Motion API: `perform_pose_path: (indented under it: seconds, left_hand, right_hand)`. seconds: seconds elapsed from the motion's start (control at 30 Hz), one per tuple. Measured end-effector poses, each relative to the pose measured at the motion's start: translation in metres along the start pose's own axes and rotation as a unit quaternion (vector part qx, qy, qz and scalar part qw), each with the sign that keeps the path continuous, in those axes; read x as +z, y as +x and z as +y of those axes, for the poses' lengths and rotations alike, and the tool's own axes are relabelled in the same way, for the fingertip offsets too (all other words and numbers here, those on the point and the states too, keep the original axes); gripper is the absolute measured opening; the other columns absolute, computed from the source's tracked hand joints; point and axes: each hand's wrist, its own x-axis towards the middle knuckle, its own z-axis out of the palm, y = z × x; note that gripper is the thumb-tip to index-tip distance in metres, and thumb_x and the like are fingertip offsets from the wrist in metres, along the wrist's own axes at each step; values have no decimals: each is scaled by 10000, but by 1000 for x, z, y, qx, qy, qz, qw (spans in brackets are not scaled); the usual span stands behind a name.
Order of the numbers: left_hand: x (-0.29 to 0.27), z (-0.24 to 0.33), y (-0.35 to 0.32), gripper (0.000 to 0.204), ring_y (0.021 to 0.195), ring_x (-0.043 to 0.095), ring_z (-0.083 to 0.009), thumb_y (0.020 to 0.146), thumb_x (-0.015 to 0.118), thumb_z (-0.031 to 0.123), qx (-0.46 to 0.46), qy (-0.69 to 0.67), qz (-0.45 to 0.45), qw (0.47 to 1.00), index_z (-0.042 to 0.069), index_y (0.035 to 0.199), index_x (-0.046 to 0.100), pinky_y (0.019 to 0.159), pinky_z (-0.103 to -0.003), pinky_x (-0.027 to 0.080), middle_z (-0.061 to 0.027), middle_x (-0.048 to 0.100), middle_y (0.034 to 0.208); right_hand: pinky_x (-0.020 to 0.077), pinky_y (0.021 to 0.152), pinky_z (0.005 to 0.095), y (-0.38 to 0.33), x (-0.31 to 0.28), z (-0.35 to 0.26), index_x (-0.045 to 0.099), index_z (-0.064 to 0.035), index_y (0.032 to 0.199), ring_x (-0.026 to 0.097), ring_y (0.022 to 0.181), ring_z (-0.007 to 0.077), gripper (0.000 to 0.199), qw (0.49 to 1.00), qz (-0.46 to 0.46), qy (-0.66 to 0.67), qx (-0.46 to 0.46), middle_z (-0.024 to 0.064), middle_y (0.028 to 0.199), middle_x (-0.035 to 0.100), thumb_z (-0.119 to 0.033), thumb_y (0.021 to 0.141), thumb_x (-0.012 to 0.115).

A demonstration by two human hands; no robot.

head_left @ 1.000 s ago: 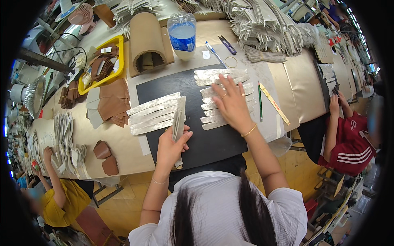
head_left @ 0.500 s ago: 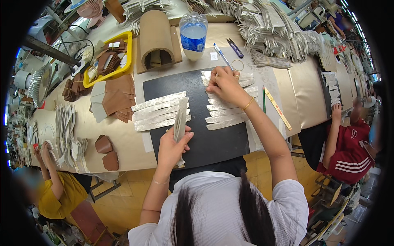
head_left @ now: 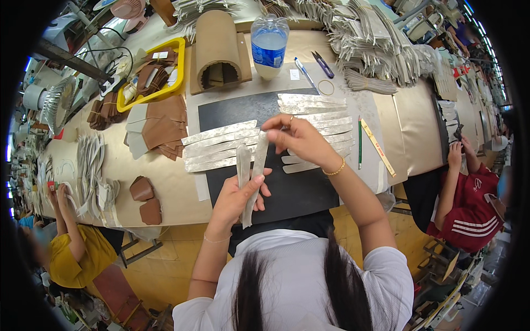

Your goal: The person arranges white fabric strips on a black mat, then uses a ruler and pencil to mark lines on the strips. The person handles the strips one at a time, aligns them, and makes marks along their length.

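Right hand (head_left: 301, 140) pulled back from the right-side strips, now pinching silver strip (head_left: 255, 176), left hand (head_left: 238, 194) gripping it, above black mat (head_left: 292, 193).

light: bright, even, from overhead
shadows: soft and faint
glare: sheen on the silver strips (head_left: 221, 146)
edges: fisheye bending, black rim
focus: sharp centre, blurred margins
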Motion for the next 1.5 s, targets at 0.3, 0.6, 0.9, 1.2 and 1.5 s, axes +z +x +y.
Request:
perform_pose_path:
  seconds: [0.3,0.6,0.9,1.2,1.5]
  left_hand:
    - [2,-1,-18,545,479,484,-34,866,782,85,74,102,137,982,18,1364,572,415,-193,383,-12,610,883]
    - [-16,0,-38,463,491,553,-53,891,751,87,34,-1,97,995,18,1316,581,419,-190,409,-21,625,873]
    - [-56,-12,-64,397,649,694,-149,897,730,93,14,-29,66,997,-5,1254,588,514,-213,516,-153,707,1082]
    - [-96,-29,-77,277,828,743,-224,965,663,129,176,-2,370,912,-57,1169,642,595,-248,553,-133,704,1047]
    - [-126,3,-127,197,642,707,-193,915,702,63,308,54,391,865,-65,1060,665,439,-216,420,-117,682,835]
  right_hand:
    - [545,696,256,-20,26,-1,693,-60,1097,659,754,101,191,998,5,59,19,17,941,669,-136,924,719]
    - [537,689,323,-40,52,8,721,-72,976,656,780,233,154,884,67,-301,-351,60,925,658,-37,829,749]
    - [552,742,316,-47,77,13,678,-22,982,704,821,247,90,979,-36,-130,-156,98,1037,720,-51,899,701]
    - [576,706,245,-31,86,26,625,17,964,737,875,149,99,996,-16,-45,79,70,908,715,-62,942,681]
    - [562,763,268,-17,97,8,582,-77,1313,704,907,147,435,991,-44,-119,-34,124,1322,559,-58,899,710]
